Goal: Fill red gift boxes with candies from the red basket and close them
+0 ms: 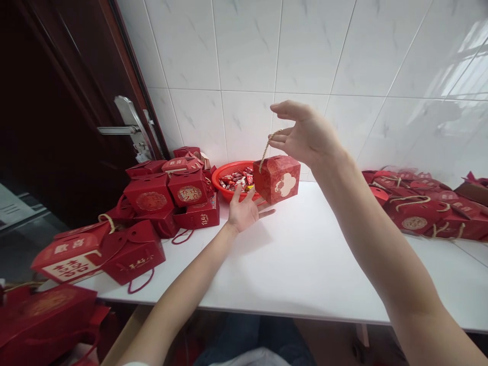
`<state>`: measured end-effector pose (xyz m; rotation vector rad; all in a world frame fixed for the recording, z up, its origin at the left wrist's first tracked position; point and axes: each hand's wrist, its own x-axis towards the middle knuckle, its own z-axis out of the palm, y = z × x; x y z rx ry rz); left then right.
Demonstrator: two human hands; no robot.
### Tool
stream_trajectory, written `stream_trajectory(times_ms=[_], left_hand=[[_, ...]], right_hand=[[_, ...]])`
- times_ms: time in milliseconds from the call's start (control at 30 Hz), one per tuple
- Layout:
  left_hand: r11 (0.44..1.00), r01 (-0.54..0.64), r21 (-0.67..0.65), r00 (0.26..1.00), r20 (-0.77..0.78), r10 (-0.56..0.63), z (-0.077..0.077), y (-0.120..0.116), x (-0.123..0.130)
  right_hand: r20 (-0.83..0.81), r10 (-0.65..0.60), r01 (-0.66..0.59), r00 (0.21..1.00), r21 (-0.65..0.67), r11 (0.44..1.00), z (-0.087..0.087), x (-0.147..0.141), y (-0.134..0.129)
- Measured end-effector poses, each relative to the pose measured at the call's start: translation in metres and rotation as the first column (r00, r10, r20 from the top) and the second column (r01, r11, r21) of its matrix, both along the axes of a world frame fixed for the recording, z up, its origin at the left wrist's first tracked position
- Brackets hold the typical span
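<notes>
Red and patterned, the box (275, 184) hangs by its cord (265, 148) from the hooked grip of the right hand (308, 134), just right of the candy basket (215, 182), while the left hand (244, 215), grip wide, is before that basket.

Smooth paperboard box (271, 184), rough twisted-cord handle (265, 151), plastic basket (216, 179), glossy wall tiles (247, 51), metal door lever (116, 130)

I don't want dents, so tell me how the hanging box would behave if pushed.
The box would likely swing, since it hangs by a rope from the right hand. It looks flat-sided, so probably stiff and unlikely to roll.
</notes>
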<state>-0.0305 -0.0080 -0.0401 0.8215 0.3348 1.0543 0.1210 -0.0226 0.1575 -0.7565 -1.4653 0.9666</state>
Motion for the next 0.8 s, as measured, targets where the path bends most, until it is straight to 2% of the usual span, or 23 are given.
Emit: stream_trajectory(times_ms=[67, 133, 300, 533, 667, 800], left_hand=[[1.000, -0.010, 0.016, 1.000, -0.009, 0.011, -0.001, 0.001, -0.001], [0.999, -0.026, 0.047, 0.999, -0.026, 0.028, -0.003, 0.002, -0.002], [0.995, -0.042, 0.092, 0.998, -0.043, 0.046, -0.006, 0.005, -0.004], [0.981, -0.090, 0.173, 0.991, -0.078, 0.105, 0.002, 0.003, -0.008], [0.972, -0.156, 0.178, 0.985, -0.038, 0.165, 0.007, 0.002, -0.013], [0.928, -0.260, 0.266, 0.962, -0.015, 0.274, 0.013, -0.002, -0.019]], right_hand=[[-0.060, 0.044, -0.053, 0.997, -0.151, 0.987, 0.003, 0.000, -0.009], [-0.086, 0.087, -0.104, 0.993, -0.212, 0.972, 0.003, 0.002, -0.013], [0.012, 0.145, -0.141, 0.989, -0.153, 0.978, -0.003, 0.007, -0.005], [0.139, 0.074, -0.068, 0.988, -0.050, 0.996, -0.007, 0.006, -0.008], [0.310, 0.132, -0.138, 0.941, -0.003, 0.990, -0.010, 0.008, -0.013], [0.486, 0.153, -0.171, 0.860, -0.008, 0.985, -0.018, 0.008, -0.013]])
